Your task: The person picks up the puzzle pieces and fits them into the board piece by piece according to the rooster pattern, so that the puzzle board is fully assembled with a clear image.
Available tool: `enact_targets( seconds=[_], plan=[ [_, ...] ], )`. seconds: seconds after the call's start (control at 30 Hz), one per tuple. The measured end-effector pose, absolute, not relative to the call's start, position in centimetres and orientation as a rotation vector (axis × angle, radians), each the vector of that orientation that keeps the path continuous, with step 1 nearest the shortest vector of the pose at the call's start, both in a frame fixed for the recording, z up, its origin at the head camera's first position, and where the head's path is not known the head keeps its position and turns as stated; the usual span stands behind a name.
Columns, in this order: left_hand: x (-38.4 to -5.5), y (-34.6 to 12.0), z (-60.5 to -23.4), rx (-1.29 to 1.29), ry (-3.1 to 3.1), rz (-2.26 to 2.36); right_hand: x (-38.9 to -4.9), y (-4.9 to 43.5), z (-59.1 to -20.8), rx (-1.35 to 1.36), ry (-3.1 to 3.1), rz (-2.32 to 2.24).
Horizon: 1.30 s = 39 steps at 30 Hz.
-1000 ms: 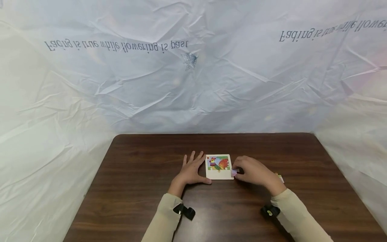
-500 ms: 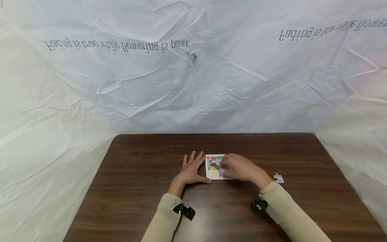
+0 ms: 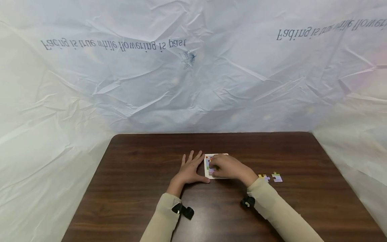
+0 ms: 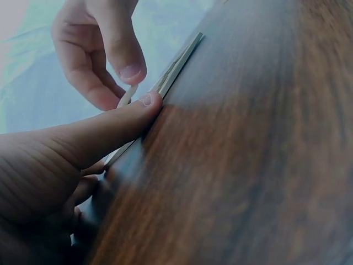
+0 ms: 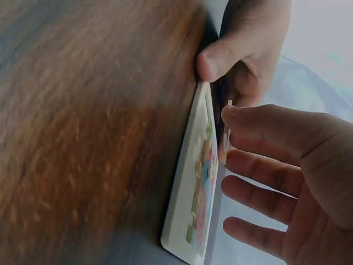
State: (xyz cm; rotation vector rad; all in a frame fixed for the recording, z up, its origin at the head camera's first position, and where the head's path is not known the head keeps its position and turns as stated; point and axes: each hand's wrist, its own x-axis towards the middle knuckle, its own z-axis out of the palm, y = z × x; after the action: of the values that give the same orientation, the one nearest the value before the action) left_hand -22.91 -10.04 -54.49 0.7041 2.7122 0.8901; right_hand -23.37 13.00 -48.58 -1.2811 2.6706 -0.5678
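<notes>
A small white-framed puzzle board [image 5: 182, 199] lies on the dark table, several picture pieces set in its upper part. My left hand [image 3: 189, 171] rests at the board's left side, fingers spread, and the thumb touches its near left corner. Over the board, my right hand [image 3: 231, 167] pinches a puzzle piece [image 5: 226, 135] between thumb and fingers. In the right wrist view that piece stands on edge just above the board. The right hand covers most of the picture in the head view.
Two loose puzzle pieces, a yellow and lilac one [image 3: 264, 177] and a green and lilac one [image 3: 276, 177], lie on the table [image 3: 145, 151] to the right. A wrinkled pale sheet [image 3: 169, 84] hangs behind the table's far edge.
My right hand has carried the pinched piece leftward from the board's right edge to over its left part. The loose pieces at right have come into sight. The left hand has stayed in place.
</notes>
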Motion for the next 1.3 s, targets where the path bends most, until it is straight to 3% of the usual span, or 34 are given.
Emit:
enact_targets(
  seconds=[1.3],
  plan=[
    [-23.1, -10.2, -54.6, 0.704, 2.710, 0.885, -22.7, 12.2, -50.1, -1.230, 2.753, -0.603]
  ],
)
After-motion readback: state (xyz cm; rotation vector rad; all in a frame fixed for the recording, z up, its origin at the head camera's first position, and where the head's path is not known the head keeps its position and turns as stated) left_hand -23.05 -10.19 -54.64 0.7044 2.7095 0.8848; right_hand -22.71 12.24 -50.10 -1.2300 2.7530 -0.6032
